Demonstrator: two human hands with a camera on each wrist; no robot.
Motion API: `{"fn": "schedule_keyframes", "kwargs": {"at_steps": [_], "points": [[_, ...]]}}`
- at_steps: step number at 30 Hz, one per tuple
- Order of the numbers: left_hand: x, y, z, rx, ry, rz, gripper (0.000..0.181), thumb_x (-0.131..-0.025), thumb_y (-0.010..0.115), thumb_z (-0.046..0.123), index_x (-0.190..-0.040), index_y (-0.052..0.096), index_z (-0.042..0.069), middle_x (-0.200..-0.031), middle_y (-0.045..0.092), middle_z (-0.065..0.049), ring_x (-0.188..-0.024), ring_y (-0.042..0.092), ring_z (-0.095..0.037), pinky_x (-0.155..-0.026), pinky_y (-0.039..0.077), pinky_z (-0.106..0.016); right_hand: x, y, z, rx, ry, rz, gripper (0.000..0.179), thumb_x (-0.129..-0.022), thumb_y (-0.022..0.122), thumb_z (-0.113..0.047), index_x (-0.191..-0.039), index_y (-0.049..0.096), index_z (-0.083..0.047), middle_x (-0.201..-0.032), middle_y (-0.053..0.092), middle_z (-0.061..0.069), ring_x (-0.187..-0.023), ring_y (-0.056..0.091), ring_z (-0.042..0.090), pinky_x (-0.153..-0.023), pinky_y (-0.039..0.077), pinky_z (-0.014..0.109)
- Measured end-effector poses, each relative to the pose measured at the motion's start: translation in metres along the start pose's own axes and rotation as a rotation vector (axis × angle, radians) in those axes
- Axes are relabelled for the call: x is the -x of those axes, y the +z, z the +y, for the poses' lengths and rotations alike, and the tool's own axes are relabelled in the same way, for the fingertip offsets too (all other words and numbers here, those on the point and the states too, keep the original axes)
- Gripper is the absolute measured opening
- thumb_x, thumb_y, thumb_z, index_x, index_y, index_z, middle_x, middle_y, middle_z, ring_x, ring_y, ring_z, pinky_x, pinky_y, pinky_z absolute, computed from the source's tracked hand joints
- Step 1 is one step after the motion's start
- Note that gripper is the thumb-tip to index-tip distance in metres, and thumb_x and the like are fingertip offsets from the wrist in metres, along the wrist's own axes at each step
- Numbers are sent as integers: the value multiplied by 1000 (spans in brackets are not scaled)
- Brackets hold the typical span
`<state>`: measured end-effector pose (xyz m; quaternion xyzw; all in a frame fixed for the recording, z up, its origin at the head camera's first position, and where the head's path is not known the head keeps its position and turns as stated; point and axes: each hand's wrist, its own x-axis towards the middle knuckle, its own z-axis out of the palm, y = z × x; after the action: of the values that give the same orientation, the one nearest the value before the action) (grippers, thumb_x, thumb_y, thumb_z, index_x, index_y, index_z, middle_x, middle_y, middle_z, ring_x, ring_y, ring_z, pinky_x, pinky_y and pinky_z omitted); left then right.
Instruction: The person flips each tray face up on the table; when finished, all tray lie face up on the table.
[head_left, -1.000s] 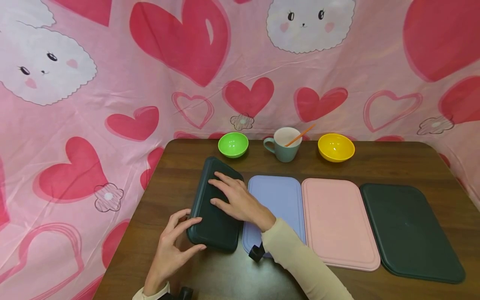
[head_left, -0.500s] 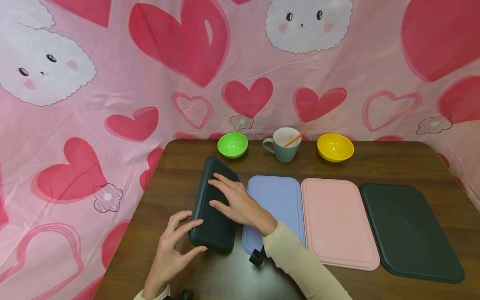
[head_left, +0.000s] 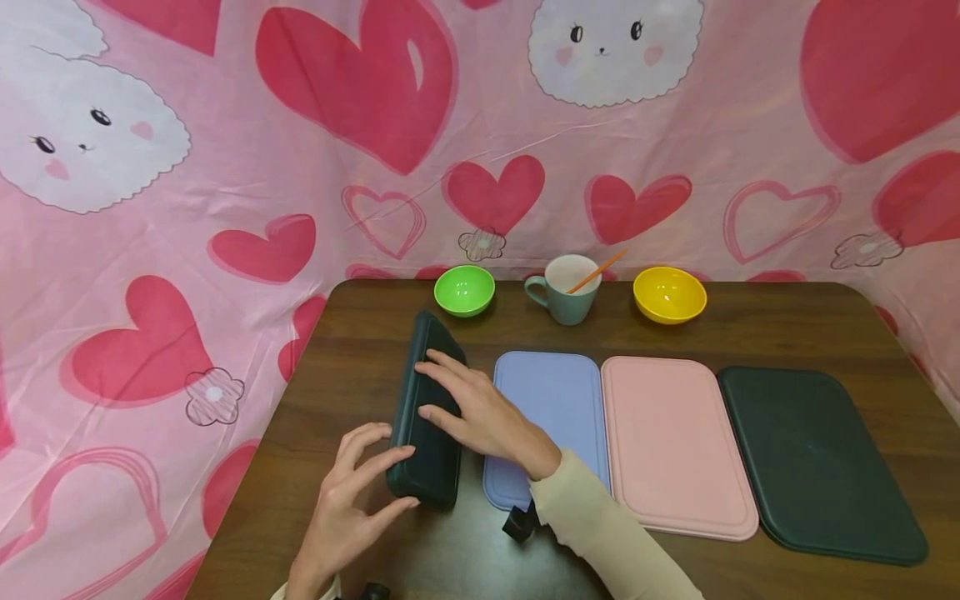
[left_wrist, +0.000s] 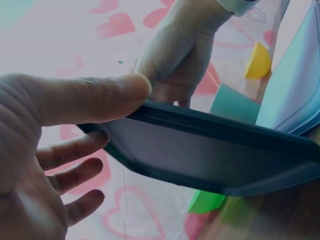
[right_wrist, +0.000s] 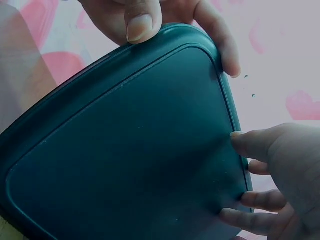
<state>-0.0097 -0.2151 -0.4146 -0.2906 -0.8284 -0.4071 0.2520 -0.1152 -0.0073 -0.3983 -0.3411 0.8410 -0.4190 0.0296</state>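
Observation:
A dark green rectangular piece, like a shallow tray or lid with rounded corners (head_left: pixel 431 454), stands steeply tilted on its long side at the left of the table. Its far face is mostly hidden in the head view, while the left wrist view shows a raised rim around it. With thumb and fingers my left hand (head_left: pixel 337 500) pinches its near end. My right hand (head_left: pixel 483 408) lies against the face turned to the right. Its fingers are spread and nearly straight, their tips touching close to the upper edge (right_wrist: pixel 231 132).
On the wooden table (head_left: pixel 330 358), a blue board (head_left: pixel 551 400), a pink board (head_left: pixel 678 450) and a dark green board (head_left: pixel 821 467) lie flat in a row. Behind stand a green bowl (head_left: pixel 464 292), a mug (head_left: pixel 568 304) with an orange stick (head_left: pixel 600 271), and a yellow bowl (head_left: pixel 670 296).
The dark green piece has tipped further upright, its lower right side swinging left and its face narrowing in the head view. Both hands have stayed on it, the left shifting slightly right.

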Motion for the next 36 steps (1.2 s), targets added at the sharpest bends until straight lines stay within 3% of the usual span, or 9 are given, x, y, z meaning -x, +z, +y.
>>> {"fn": "schedule_keyframes", "kwargs": {"at_steps": [7,13,20,32,36], "points": [[-3,3,3,9,67,1,44,-85,77,35,-115,72,4,-122,58,-21,-129,44,-23,-116,31,-18,5,-2,-2,-41,-16,11,57,-97,65,-33,-149,45,-19,-161,37,10,-142,47,32,-110,45,51],[-6,6,5,-9,129,-3,40,-89,72,36,-114,72,4,-120,59,-21,-129,44,-25,-117,30,-20,11,-5,-2,-53,-47,37,55,-97,65,-32,-147,48,-16,-160,40,12,-143,47,30,-111,44,51],[-9,10,10,-29,164,-34,37,-93,67,37,-115,72,7,-119,60,-20,-128,45,-27,-118,30,-20,16,-7,-1,-119,-35,35,54,-97,66,-29,-146,50,-14,-158,42,13,-128,62,25,-109,46,51],[-9,17,11,-52,172,-88,32,-98,58,35,-115,72,11,-121,63,-15,-125,45,-30,-117,28,-20,24,-7,3,-213,-40,51,51,-98,65,-23,-144,50,-7,-155,45,15,-114,69,24,-100,53,46],[-7,17,11,-67,151,-127,27,-94,70,28,-116,72,14,-123,64,-12,-125,45,-31,-116,28,-21,27,-8,4,-250,-26,48,51,-98,64,-22,-144,50,-5,-155,46,15,-113,69,26,-98,53,50]]}}
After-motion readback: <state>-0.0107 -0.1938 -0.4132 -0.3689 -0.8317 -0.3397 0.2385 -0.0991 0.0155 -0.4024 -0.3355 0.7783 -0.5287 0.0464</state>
